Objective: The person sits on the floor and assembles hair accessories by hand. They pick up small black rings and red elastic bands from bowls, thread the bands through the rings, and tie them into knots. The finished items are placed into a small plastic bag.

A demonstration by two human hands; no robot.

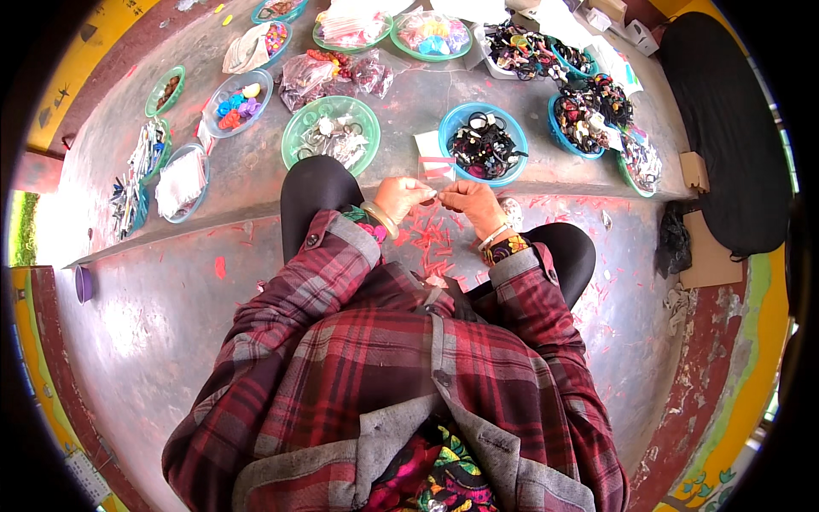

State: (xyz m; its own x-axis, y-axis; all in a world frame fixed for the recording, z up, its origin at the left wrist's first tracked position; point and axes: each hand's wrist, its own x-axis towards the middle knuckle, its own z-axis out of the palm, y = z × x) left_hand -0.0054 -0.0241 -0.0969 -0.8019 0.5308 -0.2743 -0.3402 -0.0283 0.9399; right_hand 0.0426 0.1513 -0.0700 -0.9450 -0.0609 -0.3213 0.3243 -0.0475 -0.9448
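Note:
My left hand (pixel 401 200) and my right hand (pixel 474 205) meet in front of my knees, fingers closed in a pinch. Between the fingertips is something small and dark that I cannot make out. Red strips (pixel 431 239) lie scattered on the floor below the hands. Just beyond them, on the raised ledge, a white card (pixel 429 147) with red strips on it rests beside a blue basket (pixel 445 128) of black bands (pixel 485 147). Left of the card stands a green basket (pixel 290 128) with clear plastic packets (pixel 334 141).
Bags of red pieces (pixel 320 77) lie behind the green basket. Baskets of dark bands (pixel 589 115) stand at the right. At the left are a basket of coloured pieces (pixel 239 107) and white sheets (pixel 181 183). A black plastic bag (pixel 674 239) lies far right, a purple cup (pixel 83 285) far left.

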